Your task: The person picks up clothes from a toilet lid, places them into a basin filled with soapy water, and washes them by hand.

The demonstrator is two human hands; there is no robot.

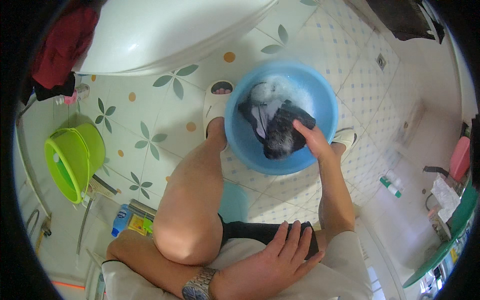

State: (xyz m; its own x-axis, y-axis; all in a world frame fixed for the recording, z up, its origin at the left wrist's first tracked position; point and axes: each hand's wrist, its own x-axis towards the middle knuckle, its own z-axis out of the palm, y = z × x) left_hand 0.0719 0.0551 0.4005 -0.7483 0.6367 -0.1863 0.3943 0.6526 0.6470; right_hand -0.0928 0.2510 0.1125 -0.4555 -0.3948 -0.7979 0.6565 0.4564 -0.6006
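Note:
A round blue plastic basin point(247, 157) sits on the tiled floor between my feet. Wet black cloth with a pale grey part point(279, 125) lies in it, and white soap suds point(287, 90) cover its far side. My right hand point(313, 140) grips the near right edge of this cloth, thumb on top. Across my lap rests my left hand point(285, 251), palm down with fingers spread, on dark fabric point(255, 232) over my right thigh. A metal-band wristwatch point(198, 285) is on the left wrist.
A lime-green bucket point(75, 161) stands at left, near a blue bottle point(122, 219). A white curved fixture point(172, 33) bulges in at upper left, beside dark red cloth point(63, 45). A floor drain point(381, 62) and a green-and-white bottle point(390, 187) are at right. Behind my left leg shows a pale-blue stool-like object point(235, 202).

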